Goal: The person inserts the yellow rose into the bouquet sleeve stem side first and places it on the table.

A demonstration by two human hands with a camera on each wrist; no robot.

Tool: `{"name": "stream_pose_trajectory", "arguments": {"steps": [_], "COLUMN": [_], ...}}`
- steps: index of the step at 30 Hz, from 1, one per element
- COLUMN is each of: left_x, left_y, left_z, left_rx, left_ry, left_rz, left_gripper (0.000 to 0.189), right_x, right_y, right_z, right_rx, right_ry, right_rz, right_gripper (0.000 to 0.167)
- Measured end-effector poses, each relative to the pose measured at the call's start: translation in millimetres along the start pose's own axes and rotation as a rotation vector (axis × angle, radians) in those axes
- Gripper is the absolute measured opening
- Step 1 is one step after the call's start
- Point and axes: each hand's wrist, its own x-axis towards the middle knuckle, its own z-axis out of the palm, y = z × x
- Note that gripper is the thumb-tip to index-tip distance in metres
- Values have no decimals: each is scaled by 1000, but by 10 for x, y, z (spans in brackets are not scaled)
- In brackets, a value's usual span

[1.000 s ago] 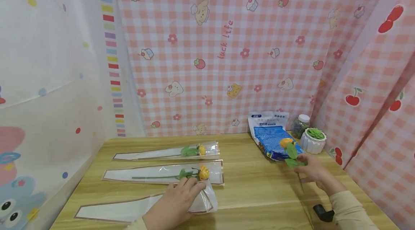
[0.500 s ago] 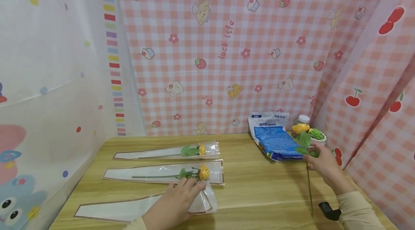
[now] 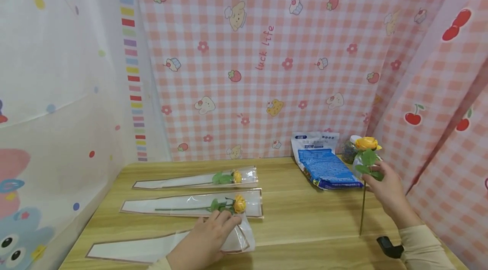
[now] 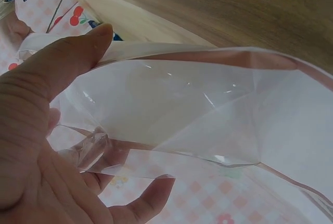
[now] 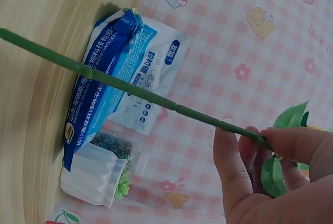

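Observation:
In the head view my left hand (image 3: 207, 236) holds the wide end of a white and clear flower sleeve (image 3: 129, 249) flat on the table. The left wrist view shows the sleeve's mouth (image 4: 166, 99) gaping, with the thumb at one edge and fingers by the other. At the right, my right hand (image 3: 389, 191) pinches a yellow artificial rose (image 3: 367, 143) by its green stem (image 5: 130, 87), just below the leaves. The rose stands nearly upright, bloom on top. Beyond the left hand lie two more sleeves (image 3: 141, 205), each with a yellow rose (image 3: 239, 203) inside.
A blue and white printed bag (image 3: 325, 170) leans at the back right. Beside it are a lidded jar (image 3: 348, 152) and a white pot (image 5: 93, 174) with a succulent, partly hidden behind the rose. A black curved object (image 3: 389, 248) lies near the right forearm.
My right hand has carried the rose up and to the right, away from in front of the bag, and the stem now hangs straighter. The left hand and the sleeves stay put.

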Motion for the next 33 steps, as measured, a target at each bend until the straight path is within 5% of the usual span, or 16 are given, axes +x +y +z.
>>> {"name": "stream_pose_trajectory", "arguments": {"steps": [17, 33], "left_x": [6, 18], "left_y": [13, -6], "left_z": [6, 57], "left_rx": [17, 18], "left_ry": [15, 21], "left_rz": [13, 21], "left_gripper": [91, 90], "right_x": [15, -42], "right_y": [37, -129], "right_z": [25, 41], "right_rx": [68, 111], "right_ry": [131, 90], "right_rz": [-35, -31], "right_gripper": [45, 47]}}
